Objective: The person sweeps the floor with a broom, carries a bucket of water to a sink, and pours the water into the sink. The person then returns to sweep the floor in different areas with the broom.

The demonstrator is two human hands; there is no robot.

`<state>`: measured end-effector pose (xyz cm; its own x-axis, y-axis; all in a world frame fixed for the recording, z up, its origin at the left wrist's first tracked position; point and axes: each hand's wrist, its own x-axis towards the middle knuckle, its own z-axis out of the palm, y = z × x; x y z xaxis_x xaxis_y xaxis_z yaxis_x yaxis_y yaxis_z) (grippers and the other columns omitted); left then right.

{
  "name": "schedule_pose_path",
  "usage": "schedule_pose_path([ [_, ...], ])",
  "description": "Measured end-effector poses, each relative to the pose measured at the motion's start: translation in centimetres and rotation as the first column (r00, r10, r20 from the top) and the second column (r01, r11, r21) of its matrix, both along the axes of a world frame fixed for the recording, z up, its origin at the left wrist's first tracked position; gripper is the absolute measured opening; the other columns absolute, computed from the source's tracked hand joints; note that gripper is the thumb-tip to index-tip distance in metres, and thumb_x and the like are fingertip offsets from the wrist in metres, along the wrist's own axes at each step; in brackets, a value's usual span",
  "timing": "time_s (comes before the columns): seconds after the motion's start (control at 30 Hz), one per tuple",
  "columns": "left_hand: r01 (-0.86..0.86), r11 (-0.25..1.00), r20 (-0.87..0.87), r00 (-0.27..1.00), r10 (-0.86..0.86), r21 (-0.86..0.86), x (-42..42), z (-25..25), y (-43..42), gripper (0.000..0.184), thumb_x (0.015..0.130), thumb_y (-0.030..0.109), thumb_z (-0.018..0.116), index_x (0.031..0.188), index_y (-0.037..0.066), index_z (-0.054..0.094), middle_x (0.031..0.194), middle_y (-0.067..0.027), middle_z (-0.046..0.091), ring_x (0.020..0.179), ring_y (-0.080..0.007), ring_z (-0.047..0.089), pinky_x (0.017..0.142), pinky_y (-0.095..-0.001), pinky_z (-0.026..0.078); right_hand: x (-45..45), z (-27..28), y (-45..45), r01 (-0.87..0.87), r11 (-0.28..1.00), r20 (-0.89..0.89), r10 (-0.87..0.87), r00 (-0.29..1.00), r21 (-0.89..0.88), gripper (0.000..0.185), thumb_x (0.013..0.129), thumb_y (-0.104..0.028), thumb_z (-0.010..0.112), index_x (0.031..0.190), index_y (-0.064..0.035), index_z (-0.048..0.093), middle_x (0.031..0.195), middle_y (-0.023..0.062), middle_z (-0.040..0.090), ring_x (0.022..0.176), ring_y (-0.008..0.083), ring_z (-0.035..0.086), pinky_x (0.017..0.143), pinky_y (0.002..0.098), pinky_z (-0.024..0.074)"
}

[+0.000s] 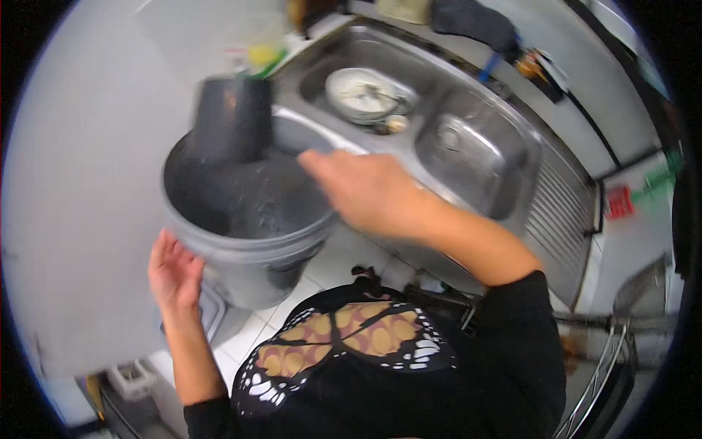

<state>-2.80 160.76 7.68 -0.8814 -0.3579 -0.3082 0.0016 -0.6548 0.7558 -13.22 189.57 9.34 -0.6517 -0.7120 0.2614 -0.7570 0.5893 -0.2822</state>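
Observation:
A large grey bucket [256, 252] with a wide rim stands in front of me. In its mouth, at the far side, is a dark grey tapered container [232, 121], narrow end up. My left hand [177, 272] is at the bucket's near left side, below the rim, with its fingers loosely spread. Over the bucket's right rim is my right hand [362, 186], blurred, its fingers curled. What it grips, if anything, is hidden. The bucket's dark inside shows some glints; I cannot tell how full it is.
Beyond the bucket is a steel double sink [526, 157], with a white bowl [362, 95] in its left basin. A ribbed drainboard [559, 219] lies to the right. On the floor, a grey lid-like piece [212, 313] sits near my left forearm. A wire rack [596, 380] stands at lower right.

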Motion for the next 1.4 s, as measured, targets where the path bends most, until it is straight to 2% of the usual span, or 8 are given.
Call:
schedule_pose_path([
  [0.27, 0.031, 0.997, -0.011, 0.999, -0.03, 0.064, -0.4, -1.3, -2.4, 0.021, 0.084, 0.021, 0.052, 0.088, 0.001, 0.053, 0.088, -0.0094, 0.059, 0.086, -0.0187, 0.056, 0.076, -0.0323, 0.047, 0.9, -8.0, 2.3, 0.058, 0.892, 0.078, -0.026, 0.997, -0.449, 0.043, 0.079, -0.015, 0.052, 0.119, -0.0041, 0.041, 0.087, 0.0089, 0.056, 0.063, 0.0237, 0.056, 0.051, 0.0339, 0.045],
  [0.47, 0.09, 0.991, -0.066, 0.994, -0.084, 0.103, -0.2, -1.2, -2.4, 0.023, 0.084, 0.021, 0.052, 0.088, -0.001, 0.051, 0.087, -0.0097, 0.058, 0.085, -0.0178, 0.056, 0.075, -0.0311, 0.048, 3.1, -9.2, 12.7, 0.807, 0.087, 0.794, 0.267, 0.546, -0.584, 0.051, 0.08, -0.014, 0.054, 0.125, -0.0016, 0.032, 0.074, 0.0016, 0.051, 0.056, 0.0082, 0.046, 0.044, 0.0212, 0.0365],
  [0.87, -0.02, 1.0, 0.012, 1.0, 0.021, -0.017, -1.0, -0.5, -1.2, 0.016, 0.084, 0.016, 0.052, 0.092, 0.002, 0.052, 0.091, -0.007, 0.06, 0.086, -0.0163, 0.057, 0.074, -0.03, 0.049, 5.8, -17.6, 38.6, 0.473, -0.758, 0.871, -0.253, 0.422, -0.449, 0.01, 0.082, -0.018, 0.051, 0.087, -0.0092, 0.049, 0.066, 0.0006, 0.052, 0.044, 0.0059, 0.041, 0.034, 0.0193, 0.0308],
  [1.07, -0.024, 0.999, 0.039, 0.999, 0.025, -0.025, -0.8, -1.2, -1.5, 0.022, 0.083, 0.018, 0.052, 0.099, 0.002, 0.053, 0.098, -0.0099, 0.059, 0.094, -0.0209, 0.055, 0.084, -0.0373, 0.044, 6.2, -17.4, 41.2, 0.375, -0.77, 0.848, -0.522, 0.096, -0.516, 0.064, 0.08, -0.05, 0.047, 0.119, -0.0004, 0.038, 0.118, 0.0183, 0.045, 0.104, 0.0338, 0.046, 0.087, 0.0475, 0.036],
  [1.13, -0.053, 0.999, 0.022, 0.998, 0.053, -0.006, -0.8, -1.5, -1.7, 0.026, 0.084, 0.021, 0.05, 0.101, 0.002, 0.053, 0.101, -0.0109, 0.059, 0.095, -0.0224, 0.055, 0.084, -0.0382, 0.043, 5.8, -17.8, 44.9, 0.369, -0.659, 0.162, -0.6, -0.784, -0.656, 0.071, 0.072, -0.049, 0.053, 0.111, 0.0091, 0.041, 0.104, 0.0278, 0.048, 0.091, 0.0443, 0.047, 0.079, 0.0499, 0.0387],
  [1.23, -0.067, 0.996, -0.011, 0.998, 0.067, 0.061, -0.6, -2.8, -2.8, 0.029, 0.085, 0.024, 0.048, 0.1, 0.001, 0.054, 0.1, -0.0113, 0.059, 0.095, -0.0224, 0.055, 0.084, -0.0354, 0.043, 4.2, -8.1, 32.1, 0.578, -0.014, -0.351, -0.782, -0.515, -0.816, 0.059, 0.076, -0.031, 0.058, 0.116, 0.007, 0.037, 0.098, 0.0253, 0.045, 0.089, 0.0353, 0.049, 0.08, 0.045, 0.0391],
  [1.33, -0.127, 0.986, -0.045, 0.99, 0.132, 0.112, 0.9, -3.4, -3.3, 0.028, 0.084, 0.023, 0.048, 0.099, 0.0, 0.054, 0.098, -0.0105, 0.06, 0.093, -0.0207, 0.055, 0.083, -0.0335, 0.044, 1.2, -5.4, 18.0, 0.586, 0.163, 0.269, -0.77, 0.578, -0.794, 0.023, 0.085, -0.014, 0.05, 0.103, 0.0001, 0.053, 0.086, 0.0092, 0.059, 0.078, 0.0158, 0.057, 0.066, 0.0273, 0.0475],
  [1.4, -0.18, 0.975, -0.065, 0.98, 0.19, 0.129, 2.0, -4.3, -3.9, 0.025, 0.084, 0.021, 0.048, 0.097, 0.0, 0.055, 0.095, -0.0094, 0.06, 0.09, -0.0194, 0.056, 0.082, -0.032, 0.045, 0.4, -7.4, 10.0, 0.621, 0.635, 0.722, -0.139, 0.677, -0.46, 0.04, 0.087, -0.031, 0.045, 0.111, 0.0005, 0.048, 0.088, 0.0105, 0.059, 0.078, 0.0168, 0.058, 0.062, 0.0281, 0.0489],
])
